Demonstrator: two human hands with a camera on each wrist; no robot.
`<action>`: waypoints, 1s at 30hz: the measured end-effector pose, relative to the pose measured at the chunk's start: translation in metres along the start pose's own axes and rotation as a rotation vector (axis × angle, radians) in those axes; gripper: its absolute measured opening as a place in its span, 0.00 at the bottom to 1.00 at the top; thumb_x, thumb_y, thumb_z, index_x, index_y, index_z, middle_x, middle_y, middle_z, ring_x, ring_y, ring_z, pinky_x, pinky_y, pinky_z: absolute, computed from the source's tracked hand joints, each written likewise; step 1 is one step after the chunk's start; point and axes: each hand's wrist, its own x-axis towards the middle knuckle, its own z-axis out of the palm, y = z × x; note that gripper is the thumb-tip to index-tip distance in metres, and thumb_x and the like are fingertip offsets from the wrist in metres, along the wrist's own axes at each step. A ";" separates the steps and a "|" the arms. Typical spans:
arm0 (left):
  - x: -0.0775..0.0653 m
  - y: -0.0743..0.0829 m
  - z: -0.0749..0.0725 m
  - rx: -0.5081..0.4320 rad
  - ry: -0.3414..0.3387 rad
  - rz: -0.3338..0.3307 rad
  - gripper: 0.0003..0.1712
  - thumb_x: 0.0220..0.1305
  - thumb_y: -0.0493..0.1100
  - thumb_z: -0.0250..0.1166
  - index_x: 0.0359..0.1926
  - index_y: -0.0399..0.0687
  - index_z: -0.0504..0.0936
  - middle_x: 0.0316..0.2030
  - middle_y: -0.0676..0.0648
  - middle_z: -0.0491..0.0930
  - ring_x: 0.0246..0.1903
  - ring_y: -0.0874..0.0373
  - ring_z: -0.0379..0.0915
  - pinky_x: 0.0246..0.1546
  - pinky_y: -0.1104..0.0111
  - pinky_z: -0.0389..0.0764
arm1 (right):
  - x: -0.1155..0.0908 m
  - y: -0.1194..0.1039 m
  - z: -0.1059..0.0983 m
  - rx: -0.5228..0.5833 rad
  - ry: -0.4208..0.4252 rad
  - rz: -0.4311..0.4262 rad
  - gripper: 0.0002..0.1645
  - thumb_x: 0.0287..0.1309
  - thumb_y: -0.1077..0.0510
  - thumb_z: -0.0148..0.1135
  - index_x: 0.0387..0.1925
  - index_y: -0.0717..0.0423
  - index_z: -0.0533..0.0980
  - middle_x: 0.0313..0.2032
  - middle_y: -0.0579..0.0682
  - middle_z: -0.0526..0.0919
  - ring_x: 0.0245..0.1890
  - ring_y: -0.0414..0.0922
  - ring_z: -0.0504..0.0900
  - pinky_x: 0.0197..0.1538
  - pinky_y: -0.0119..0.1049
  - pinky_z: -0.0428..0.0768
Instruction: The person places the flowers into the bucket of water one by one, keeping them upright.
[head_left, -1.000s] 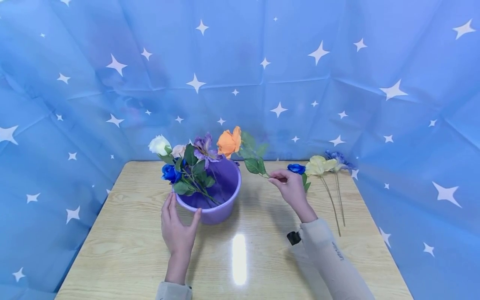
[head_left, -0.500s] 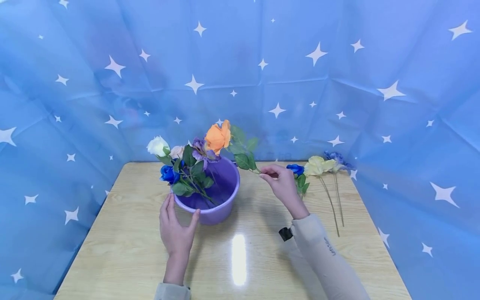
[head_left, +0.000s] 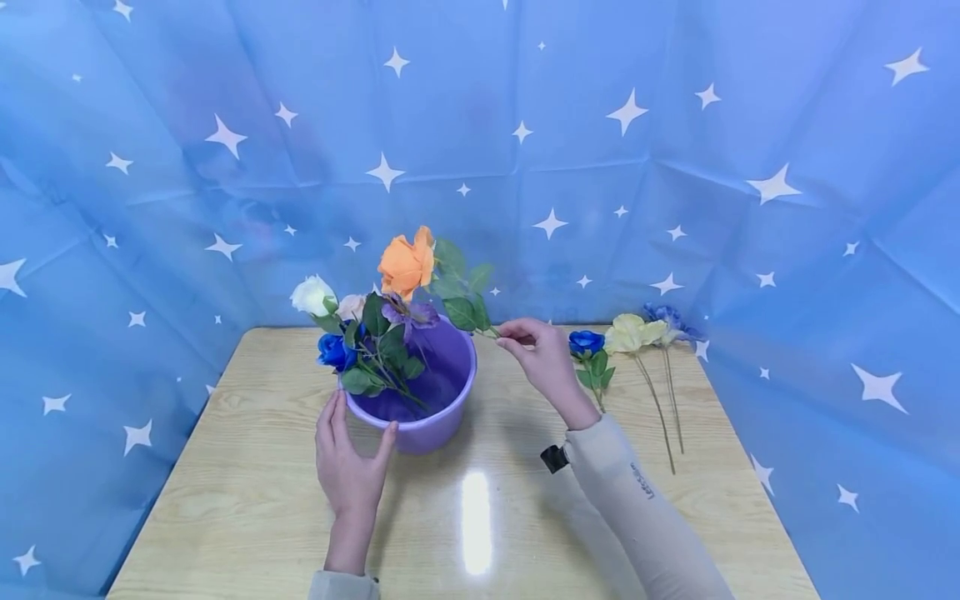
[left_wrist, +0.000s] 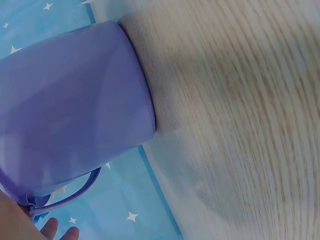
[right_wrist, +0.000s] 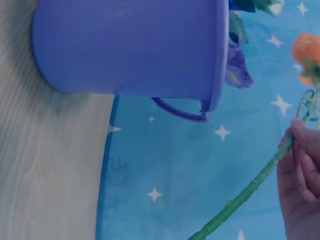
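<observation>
My right hand [head_left: 542, 354] pinches the green stem [right_wrist: 250, 187] of an orange rose [head_left: 407, 265] between thumb and fingers. The rose head is raised above the purple bucket [head_left: 442, 427], leaning left over it, with its leaves [head_left: 459, 292] between head and hand. My left hand [head_left: 352, 467] rests at the bucket's near left rim, fingers and thumb spread fairly straight. In the bucket stand a white rose [head_left: 312, 296], a pale pink flower [head_left: 351, 307], a blue rose [head_left: 337, 352] and a purple flower [head_left: 408, 313], all leaning left or back.
On the table's right side lie a blue rose [head_left: 586, 342], a pale yellow flower [head_left: 630, 333] and a blue-violet flower [head_left: 670, 320] with long stems. A starry blue cloth [head_left: 555, 167] hangs behind and beside the wooden table [head_left: 247, 500]. The bucket's handle [right_wrist: 180, 111] hangs at its side.
My right hand has moved left, bringing the orange rose leftward and higher over the bucket. The blue rose on the table shows more fully. The left hand stays at the rim.
</observation>
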 end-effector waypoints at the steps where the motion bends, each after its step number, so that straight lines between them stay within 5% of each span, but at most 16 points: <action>1: 0.000 0.000 0.000 0.000 0.003 0.008 0.52 0.49 0.58 0.74 0.73 0.46 0.65 0.69 0.42 0.68 0.67 0.43 0.65 0.63 0.47 0.72 | 0.001 -0.001 0.001 0.001 0.002 -0.006 0.07 0.58 0.62 0.69 0.39 0.58 0.86 0.37 0.54 0.89 0.36 0.48 0.88 0.44 0.40 0.88; 30: 0.001 -0.003 0.002 0.027 0.012 0.044 0.53 0.49 0.60 0.74 0.73 0.46 0.65 0.68 0.42 0.68 0.66 0.43 0.65 0.64 0.48 0.72 | 0.033 -0.040 0.036 0.095 -0.049 -0.165 0.07 0.56 0.64 0.70 0.38 0.59 0.85 0.35 0.53 0.89 0.34 0.45 0.88 0.42 0.31 0.88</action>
